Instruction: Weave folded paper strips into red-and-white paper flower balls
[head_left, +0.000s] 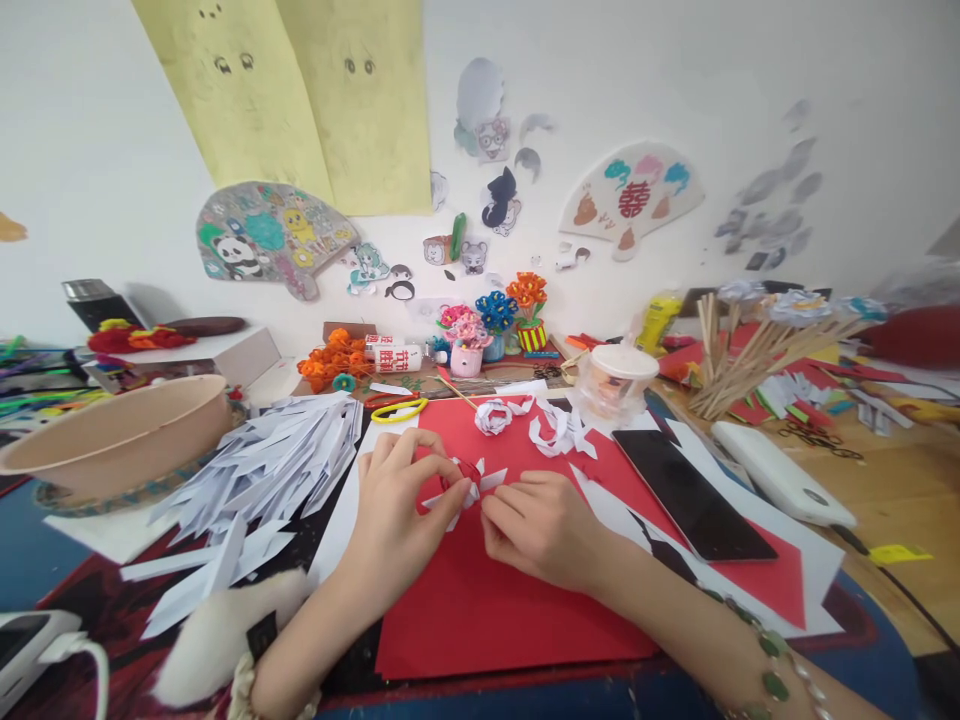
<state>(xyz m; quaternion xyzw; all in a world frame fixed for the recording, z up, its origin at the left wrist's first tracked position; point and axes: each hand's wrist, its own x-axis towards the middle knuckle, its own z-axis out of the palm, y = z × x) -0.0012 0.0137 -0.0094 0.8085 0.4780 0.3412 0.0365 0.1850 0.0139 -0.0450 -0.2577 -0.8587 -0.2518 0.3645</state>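
Observation:
My left hand (405,500) pinches a small folded piece of white paper (491,481) between thumb and forefinger. Some thin red strands show at its upper side. Close by on the right, my right hand (536,530) is closed, its thumb and fingertips pressed together near the end of the paper; whatever is in them is hidden. Both hands are over a red sheet (517,620). Just beyond them lie a white paper rose (493,417) on a thin stick and a curled white paper strip (559,432).
Left are a heap of white paper strips (277,460), a beige bowl (112,440) and yellow-handled scissors (399,410). A black phone (694,495), a lidded plastic cup (619,375) and a white power bank (780,470) lie right. Small potted craft flowers (466,355) stand along the wall.

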